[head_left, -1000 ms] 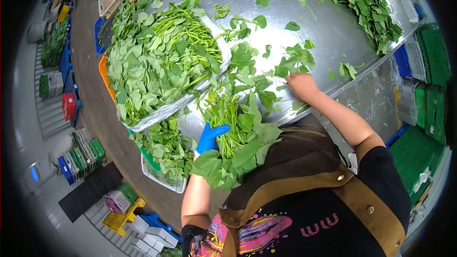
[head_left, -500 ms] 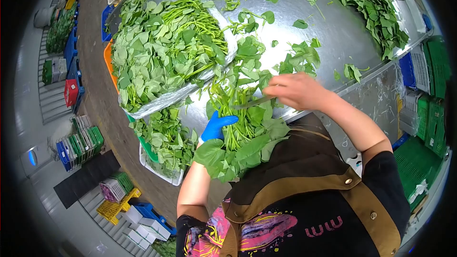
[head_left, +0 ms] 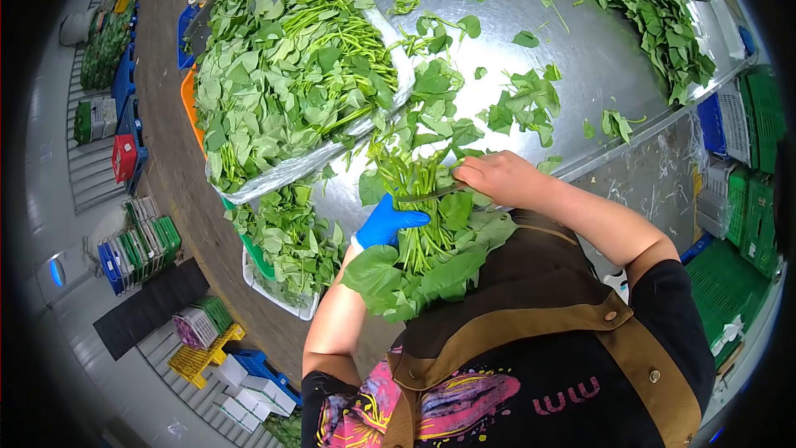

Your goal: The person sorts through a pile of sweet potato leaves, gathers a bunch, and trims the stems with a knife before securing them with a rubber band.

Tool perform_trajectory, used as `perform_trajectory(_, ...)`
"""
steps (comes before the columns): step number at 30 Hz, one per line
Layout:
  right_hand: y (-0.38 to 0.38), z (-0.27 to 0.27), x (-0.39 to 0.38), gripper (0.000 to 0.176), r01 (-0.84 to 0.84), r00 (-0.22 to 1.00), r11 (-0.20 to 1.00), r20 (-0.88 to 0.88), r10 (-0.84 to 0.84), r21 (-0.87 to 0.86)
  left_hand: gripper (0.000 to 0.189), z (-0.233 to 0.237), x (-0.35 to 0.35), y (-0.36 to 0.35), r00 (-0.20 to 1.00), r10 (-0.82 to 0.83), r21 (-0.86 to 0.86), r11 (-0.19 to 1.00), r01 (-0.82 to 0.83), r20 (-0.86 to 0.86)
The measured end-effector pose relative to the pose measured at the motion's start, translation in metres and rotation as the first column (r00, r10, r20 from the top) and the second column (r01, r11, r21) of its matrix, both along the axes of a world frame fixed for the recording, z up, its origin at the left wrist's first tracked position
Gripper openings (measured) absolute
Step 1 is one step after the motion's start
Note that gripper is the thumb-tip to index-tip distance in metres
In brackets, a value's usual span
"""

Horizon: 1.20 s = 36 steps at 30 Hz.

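Note:
My left hand (head_left: pixel 388 223), in a blue glove, is wrapped round a bunch of leafy greens (head_left: pixel 427 245). The bunch's stems point away from me and its broad leaves hang towards my apron. In my bare right hand (head_left: pixel 502 179) is a knife (head_left: pixel 435 194), its blade lying across the stems just beyond the blue thumb. Much of the knife's handle is hidden by my fingers. Beyond my hands, a large heap of the same greens (head_left: pixel 282 91) sits in a crate lined with clear plastic (head_left: pixel 303 168).
Loose leaves (head_left: pixel 526 104) are scattered over the metal table (head_left: pixel 580 58). Another pile of greens (head_left: pixel 643 21) lies at the table's far right. Below the lined crate, a white crate (head_left: pixel 282 305) holds more leaves. Green crates (head_left: pixel 734 274) stand on the right.
My right hand has come down and slightly left with the knife, whose blade now lies across the stems. My left hand and the bunch have shifted slightly right.

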State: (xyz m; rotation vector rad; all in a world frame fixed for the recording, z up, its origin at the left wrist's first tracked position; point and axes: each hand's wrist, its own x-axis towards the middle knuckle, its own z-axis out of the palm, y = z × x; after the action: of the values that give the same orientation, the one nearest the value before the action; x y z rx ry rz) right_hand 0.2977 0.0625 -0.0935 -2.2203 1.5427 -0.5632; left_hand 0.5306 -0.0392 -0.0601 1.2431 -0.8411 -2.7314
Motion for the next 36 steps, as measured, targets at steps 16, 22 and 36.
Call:
perform_trajectory(16,0.037,-0.049,-0.072,0.035,0.218,0.944,0.803,0.088,-0.317,0.554,0.04,0.03,0.008,-0.023,0.985,0.032,-0.394,0.918,0.038,0.17)
perform_trajectory(22,0.026,-0.115,-0.136,0.043,0.84,0.543,0.543,0.024,-0.839,-0.012,0.042,0.023,0.024,-0.046,0.967,0.242,-0.479,0.86,-0.176,0.079)
perform_trajectory(36,0.009,-0.07,-0.062,0.045,0.458,0.885,0.721,-0.184,-0.429,0.52,0.038,0.008,-0.013,-0.042,0.935,0.355,-0.441,0.84,-0.318,0.002)
